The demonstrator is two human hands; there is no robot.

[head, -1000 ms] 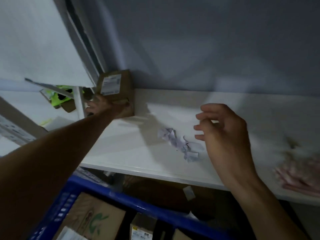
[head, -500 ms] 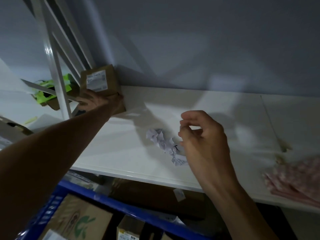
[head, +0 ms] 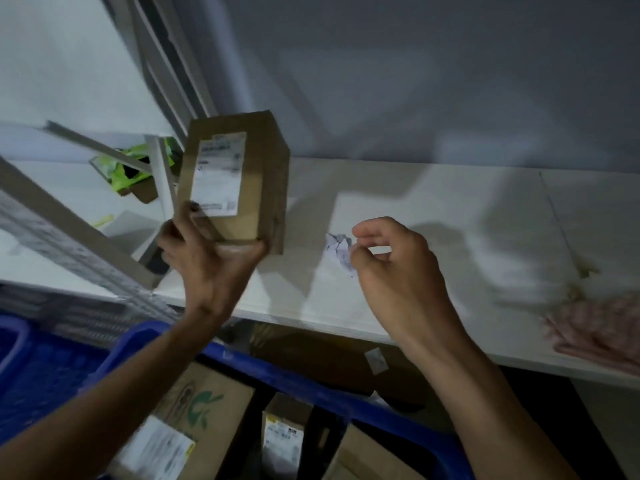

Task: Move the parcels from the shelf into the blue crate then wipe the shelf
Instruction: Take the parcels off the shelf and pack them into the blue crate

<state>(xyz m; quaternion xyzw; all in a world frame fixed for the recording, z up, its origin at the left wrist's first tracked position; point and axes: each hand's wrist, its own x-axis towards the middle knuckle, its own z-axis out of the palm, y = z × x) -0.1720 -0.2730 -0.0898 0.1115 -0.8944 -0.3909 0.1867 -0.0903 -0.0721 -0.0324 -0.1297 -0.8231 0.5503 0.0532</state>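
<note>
Left hand [head: 211, 268]: gripped the bottom of a brown parcel [head: 235, 181], lifted clear of the shelf [head: 433, 216], label facing the camera.
Right hand [head: 398, 271]: hovered over the shelf, fingers loosely curled, thumb and forefinger nearly pinched, holding nothing far as I could see.
Crumpled paper [head: 337, 249]: on the shelf, right beside those fingertips.
Blue crate [head: 311, 386]: near, below the shelf edge, boxes already in it.
Pink cloth [head: 599, 330]: far right on the shelf.

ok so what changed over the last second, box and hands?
The left hand had its grip on the cardboard parcel at the back corner of the shelf; it has now lifted it clear and pulled it forward, above the shelf edge. The right hand closed in on the crumpled paper, fingertips now at it. The paper, pink cloth and blue crate have not moved.
</note>
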